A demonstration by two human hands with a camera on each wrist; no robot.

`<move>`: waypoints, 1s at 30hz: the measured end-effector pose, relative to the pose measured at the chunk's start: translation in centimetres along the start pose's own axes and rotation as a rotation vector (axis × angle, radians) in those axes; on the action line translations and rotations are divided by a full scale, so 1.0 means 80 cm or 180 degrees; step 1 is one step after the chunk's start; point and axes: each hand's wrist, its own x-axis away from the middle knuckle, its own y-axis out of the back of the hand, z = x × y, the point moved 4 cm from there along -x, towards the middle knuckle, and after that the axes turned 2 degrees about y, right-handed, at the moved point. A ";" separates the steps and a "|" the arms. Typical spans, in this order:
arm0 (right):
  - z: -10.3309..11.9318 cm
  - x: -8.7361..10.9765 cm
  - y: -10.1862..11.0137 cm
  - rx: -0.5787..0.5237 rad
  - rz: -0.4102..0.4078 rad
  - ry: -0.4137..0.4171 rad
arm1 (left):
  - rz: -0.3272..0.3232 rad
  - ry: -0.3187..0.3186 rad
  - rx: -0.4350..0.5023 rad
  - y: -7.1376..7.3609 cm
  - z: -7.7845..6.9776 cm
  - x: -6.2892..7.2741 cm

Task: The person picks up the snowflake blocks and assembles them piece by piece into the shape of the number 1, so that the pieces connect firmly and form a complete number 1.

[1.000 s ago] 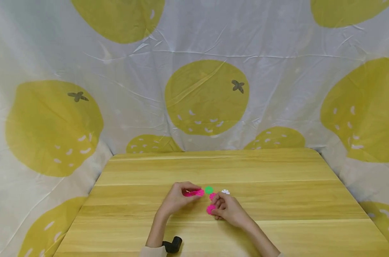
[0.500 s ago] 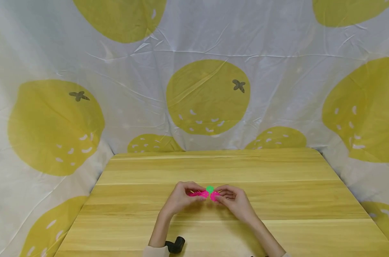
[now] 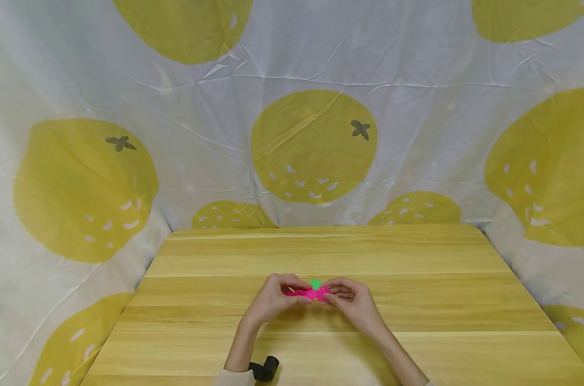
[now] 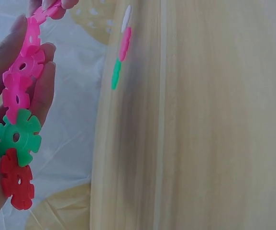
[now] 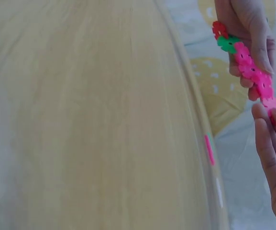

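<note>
A chain of interlocking plastic snowflake discs runs between the two hands above the table. In the left wrist view its lower end is a red disc [image 4: 20, 196], then a green disc [image 4: 30, 134], then several pink discs [image 4: 32, 67]. The left hand [image 3: 271, 296] holds this chain between thumb and fingers. At the chain's far end, the right hand [image 3: 358, 301] pinches a pink disc [image 5: 271, 104], which meets the neighbouring pink disc. Fingertips cover part of that joint.
On the wooden table [image 3: 369, 252] lie a loose green disc [image 4: 115, 74], a pink disc [image 4: 125, 44] and a white disc [image 4: 126, 18] close together. A black device [image 3: 267, 369] is at the left wrist. A lemon-print cloth [image 3: 417, 134] hangs behind the table.
The right hand has moved up and left with its pink disc, bringing it against the chain's end. The left hand has shifted slightly right, still holding the chain.
</note>
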 end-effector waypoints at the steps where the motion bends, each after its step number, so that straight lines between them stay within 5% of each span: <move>1: 0.000 0.000 0.000 -0.0018 0.0019 0.0021 | 0.0004 -0.0010 0.0004 0.000 0.000 0.000; 30: 0.006 0.005 -0.002 -0.0246 0.0135 0.0114 | 0.0151 -0.0062 0.0285 0.000 -0.002 0.001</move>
